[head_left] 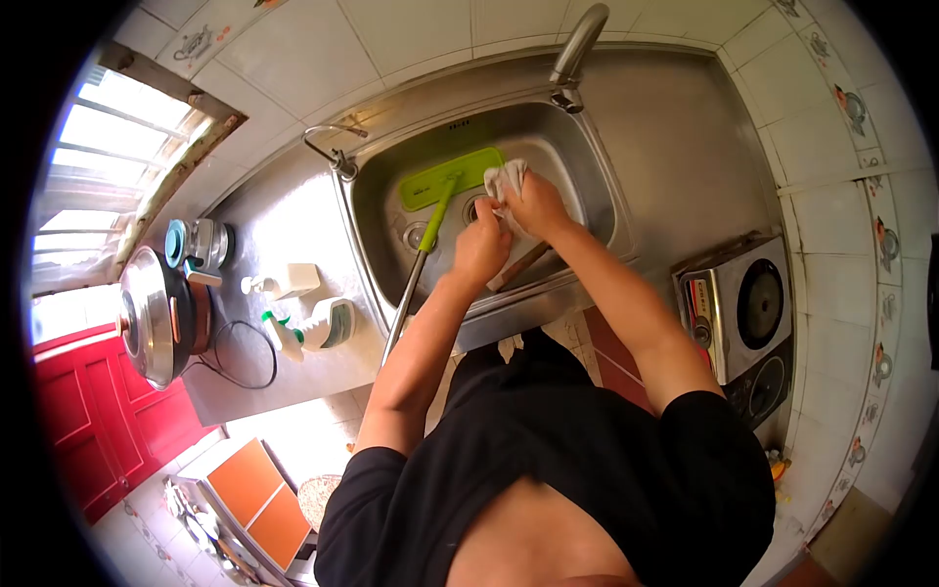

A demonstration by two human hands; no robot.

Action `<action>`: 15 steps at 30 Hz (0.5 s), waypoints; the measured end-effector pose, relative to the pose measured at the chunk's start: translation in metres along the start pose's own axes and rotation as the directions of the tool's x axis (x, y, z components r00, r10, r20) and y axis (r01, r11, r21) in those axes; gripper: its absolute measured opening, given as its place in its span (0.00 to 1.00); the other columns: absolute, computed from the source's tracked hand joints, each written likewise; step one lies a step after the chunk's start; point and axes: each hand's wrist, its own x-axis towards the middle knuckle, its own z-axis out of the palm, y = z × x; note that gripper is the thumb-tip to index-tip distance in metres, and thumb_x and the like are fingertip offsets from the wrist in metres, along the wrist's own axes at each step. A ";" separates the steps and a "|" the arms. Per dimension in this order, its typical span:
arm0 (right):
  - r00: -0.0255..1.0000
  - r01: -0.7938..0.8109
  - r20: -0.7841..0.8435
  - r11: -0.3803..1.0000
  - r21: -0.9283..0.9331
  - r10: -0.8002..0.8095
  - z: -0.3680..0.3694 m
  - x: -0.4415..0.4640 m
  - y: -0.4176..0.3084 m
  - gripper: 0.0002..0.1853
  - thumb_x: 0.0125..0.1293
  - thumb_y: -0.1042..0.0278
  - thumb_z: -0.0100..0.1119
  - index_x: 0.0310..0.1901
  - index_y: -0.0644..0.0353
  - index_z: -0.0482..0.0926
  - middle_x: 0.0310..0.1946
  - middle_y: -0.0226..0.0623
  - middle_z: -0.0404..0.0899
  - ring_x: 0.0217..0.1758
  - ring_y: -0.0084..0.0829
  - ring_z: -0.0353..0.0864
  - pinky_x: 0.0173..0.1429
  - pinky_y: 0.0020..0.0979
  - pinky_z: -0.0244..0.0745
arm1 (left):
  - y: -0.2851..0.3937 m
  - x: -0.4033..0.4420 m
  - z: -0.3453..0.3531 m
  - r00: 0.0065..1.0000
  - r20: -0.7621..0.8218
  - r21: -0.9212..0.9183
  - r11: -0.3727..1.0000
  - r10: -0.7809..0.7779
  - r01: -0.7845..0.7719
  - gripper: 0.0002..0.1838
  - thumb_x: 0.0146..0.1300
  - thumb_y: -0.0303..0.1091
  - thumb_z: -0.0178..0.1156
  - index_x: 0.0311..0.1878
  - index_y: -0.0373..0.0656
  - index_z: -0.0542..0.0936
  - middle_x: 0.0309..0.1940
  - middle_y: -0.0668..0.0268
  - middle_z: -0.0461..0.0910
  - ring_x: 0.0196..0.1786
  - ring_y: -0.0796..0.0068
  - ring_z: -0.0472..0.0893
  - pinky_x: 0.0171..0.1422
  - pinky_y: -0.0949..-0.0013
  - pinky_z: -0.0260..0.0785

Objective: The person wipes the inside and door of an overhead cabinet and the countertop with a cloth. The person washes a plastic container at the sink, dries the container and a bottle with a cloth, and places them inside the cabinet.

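Note:
Over the steel sink [611, 210], my right hand [538, 205] is closed on a pale, crumpled cloth [506, 179]. My left hand [482, 243] is just left of it and lower, its fingers pinched together at the cloth's lower end. A green flat mop head [423, 192] lies in the basin, left of the cloth. Its green and metal handle [430, 227] leans out over the sink's front edge, passing by my left forearm. Below my hands, a brown stick-like piece [518, 266] rests in the basin, partly hidden by my right wrist.
A large faucet [579, 54] rises behind the sink, a thin one [333, 152] at its left corner. Two spray bottles [328, 325] [293, 281], a lidded pot [156, 318] and a cable [274, 367] are on the left counter. A gas stove [743, 303] stands right.

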 end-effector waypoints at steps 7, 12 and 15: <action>0.889 -0.143 0.158 -0.068 0.987 0.430 -0.083 0.007 0.010 0.18 0.61 0.55 0.51 0.41 0.64 0.75 0.27 0.40 0.77 0.33 0.41 0.78 0.43 0.38 0.74 | -0.006 0.009 0.014 0.993 -0.076 -0.201 0.977 -0.094 0.077 0.30 0.58 0.28 0.59 0.63 0.34 0.62 0.29 0.60 0.76 0.29 0.67 0.78 0.33 0.65 0.70; 0.975 -0.219 0.067 0.886 0.409 0.210 -0.028 -0.036 0.013 0.19 0.63 0.66 0.46 0.54 0.65 0.68 0.47 0.40 0.74 0.50 0.36 0.73 0.57 0.33 0.68 | 0.027 0.019 0.011 0.966 0.034 -0.782 0.595 -0.254 0.185 0.30 0.59 0.26 0.56 0.64 0.29 0.61 0.29 0.67 0.75 0.28 0.80 0.74 0.29 0.76 0.67; 0.974 -0.006 -0.170 0.767 0.641 0.150 -0.008 -0.068 -0.011 0.22 0.63 0.71 0.43 0.60 0.66 0.63 0.52 0.40 0.70 0.55 0.33 0.70 0.59 0.29 0.64 | 0.036 0.019 0.000 0.954 0.038 -0.818 0.540 -0.298 0.201 0.31 0.59 0.23 0.56 0.65 0.29 0.60 0.27 0.67 0.74 0.24 0.82 0.70 0.26 0.78 0.63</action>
